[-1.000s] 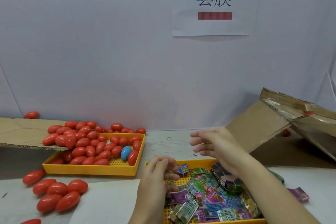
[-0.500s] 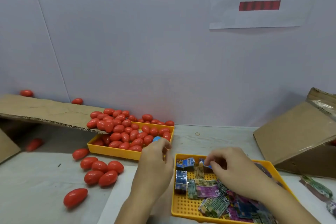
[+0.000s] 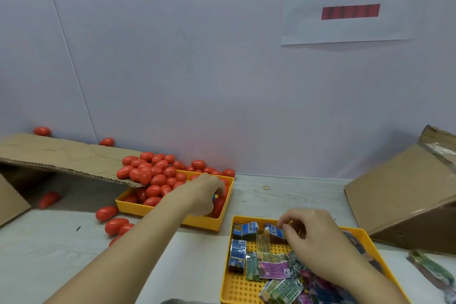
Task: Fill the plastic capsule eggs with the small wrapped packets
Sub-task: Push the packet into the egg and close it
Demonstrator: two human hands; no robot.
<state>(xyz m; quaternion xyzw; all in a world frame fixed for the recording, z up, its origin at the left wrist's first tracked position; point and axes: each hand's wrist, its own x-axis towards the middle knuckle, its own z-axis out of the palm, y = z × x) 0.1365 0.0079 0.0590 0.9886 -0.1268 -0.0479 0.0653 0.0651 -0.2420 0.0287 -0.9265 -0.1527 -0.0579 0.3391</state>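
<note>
Left hand: reaching into the egg tray, centre frame, fingers curled down over a blue egg, its long axis hidden. Right hand: lower right, over the packet tray, fingertips pinching a blue packet standing roughly upright.

Looks like a small packing or assembly workstation, not a home. Plain white partition wall right behind the bench, with a printed paper sign taped up, 2 Chinese characters over a red bar. Got 2 yellow perforated sorting trays on a pale worktop, bulk red capsule eggs spilling off corrugated cardboard, another torn carton at the right. Piecework vibes.
</note>
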